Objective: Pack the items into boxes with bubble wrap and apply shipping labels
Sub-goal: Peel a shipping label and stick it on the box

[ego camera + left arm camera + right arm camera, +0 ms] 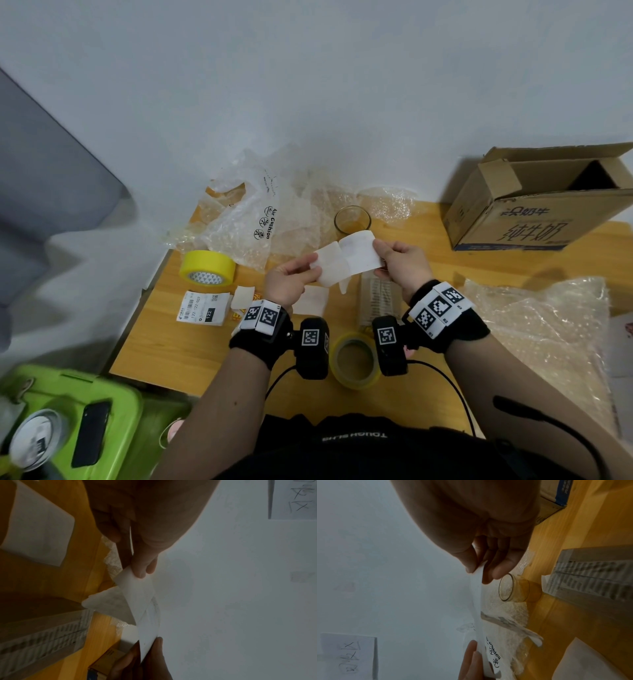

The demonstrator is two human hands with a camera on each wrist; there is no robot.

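Above the wooden table (191,346) I hold a white shipping label (359,255) and its translucent backing sheet (330,269) between both hands. My left hand (313,265) pinches the backing's left end; my right hand (378,257) pinches the label's right edge. The left wrist view shows the left thumb and finger (142,569) on the sheet (142,596). In the right wrist view the right hand (479,569) pinches the strip (476,601) edge-on. A small printed box (378,301) lies under my hands. A glass cup (352,221) stands behind them.
An open cardboard box (534,205) sits at the back right. Bubble wrap (260,212) is heaped at the back and more (548,325) lies on the right. Yellow tape (207,269), a clear tape roll (354,359) and spare labels (203,308) lie nearby. A green bin (102,387) stands at the lower left.
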